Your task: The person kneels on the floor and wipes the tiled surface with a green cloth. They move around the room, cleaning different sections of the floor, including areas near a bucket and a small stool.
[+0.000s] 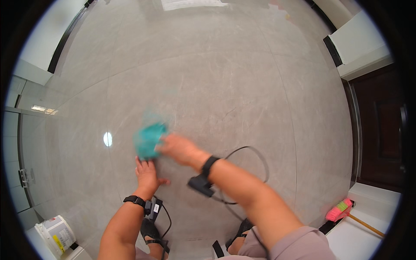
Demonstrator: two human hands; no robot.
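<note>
My right hand (178, 148) reaches across to the left, closed on the right side of a teal cloth (149, 141). Motion smears both the cloth and the fingers, so the exact grip is hard to see. The cloth is low over the grey tiled floor (208, 95); I cannot tell whether all of it touches. Just on the near side of the cloth is my left hand (148, 177), fingers stretched out and thumb apart. Its fingertips lie right by the cloth's near edge, and nothing is visible in it.
Cabled black devices (200, 185) are strapped to both wrists. A white bucket (57, 236) stands at lower left. At lower right lies a pink-and-green brush head (339, 210) with a wooden handle. A dark door (381, 130) is at right; my shoes (149, 229) are at the bottom.
</note>
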